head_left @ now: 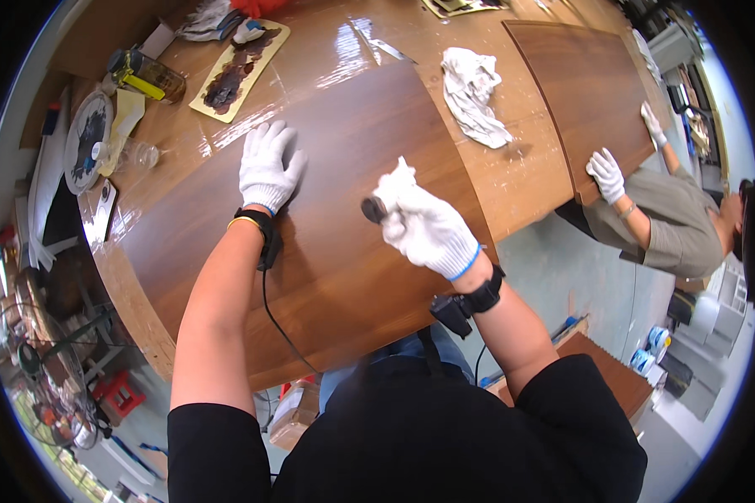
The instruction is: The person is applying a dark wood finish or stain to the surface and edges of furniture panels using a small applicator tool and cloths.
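Note:
A brown wood-grained panel (335,277) lies on the worktable in front of me. On its left part my left hand (268,163), in a white knit glove, rests flat with the fingers stretched out and holds nothing. My right hand (424,222), gloved alike, is closed above the panel's right part. From its grip sticks out a small dark round-ended thing (373,210), its kind hidden by the fingers. A white tip (404,172) juts up above the same hand, maybe cloth; I cannot tell. Beyond the panel's far edge lies a flat metal blade (391,50).
A crumpled white rag (471,92) lies right of my panel. Far left are a stained yellow palette (239,71), a dark jar (147,75), a smeared round lid (88,142) and a clear bottle (138,154). At right, a co-worker's gloved hands touch another brown panel (583,101).

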Tool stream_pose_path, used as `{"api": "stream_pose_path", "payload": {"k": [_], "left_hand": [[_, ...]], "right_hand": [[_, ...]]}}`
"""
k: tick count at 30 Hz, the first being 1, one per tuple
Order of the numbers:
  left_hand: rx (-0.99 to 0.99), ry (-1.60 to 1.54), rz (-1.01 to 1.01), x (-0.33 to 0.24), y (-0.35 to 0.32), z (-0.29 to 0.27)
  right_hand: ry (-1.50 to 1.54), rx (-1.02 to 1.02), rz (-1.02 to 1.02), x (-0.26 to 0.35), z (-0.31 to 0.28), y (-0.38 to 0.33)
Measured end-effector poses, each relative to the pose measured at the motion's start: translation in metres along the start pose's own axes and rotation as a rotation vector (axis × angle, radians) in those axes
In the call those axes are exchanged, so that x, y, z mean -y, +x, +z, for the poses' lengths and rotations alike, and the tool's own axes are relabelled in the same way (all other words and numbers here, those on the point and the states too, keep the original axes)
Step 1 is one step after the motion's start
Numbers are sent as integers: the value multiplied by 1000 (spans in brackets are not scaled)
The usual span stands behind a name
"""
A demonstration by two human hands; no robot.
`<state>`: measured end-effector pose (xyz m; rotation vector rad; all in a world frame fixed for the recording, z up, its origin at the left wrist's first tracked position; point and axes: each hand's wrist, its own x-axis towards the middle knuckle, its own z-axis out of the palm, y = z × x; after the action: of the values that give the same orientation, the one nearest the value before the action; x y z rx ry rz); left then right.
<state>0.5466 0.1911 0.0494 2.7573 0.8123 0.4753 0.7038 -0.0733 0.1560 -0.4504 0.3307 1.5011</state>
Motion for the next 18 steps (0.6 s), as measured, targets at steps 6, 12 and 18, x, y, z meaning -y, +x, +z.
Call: {"api": "stream_pose_path", "payload": {"k": [6,12,18], "left_hand": [[-27,20,45,2,-2,5],[6,53,22,12,-4,16],[72,13,0,-2,-27,10]], "right_hand": [[-49,-179,-203,-26,-65,-111],[-11,-296,-434,-41,-120,-176],[-17,-308,-726,-23,-167,-204]]}}
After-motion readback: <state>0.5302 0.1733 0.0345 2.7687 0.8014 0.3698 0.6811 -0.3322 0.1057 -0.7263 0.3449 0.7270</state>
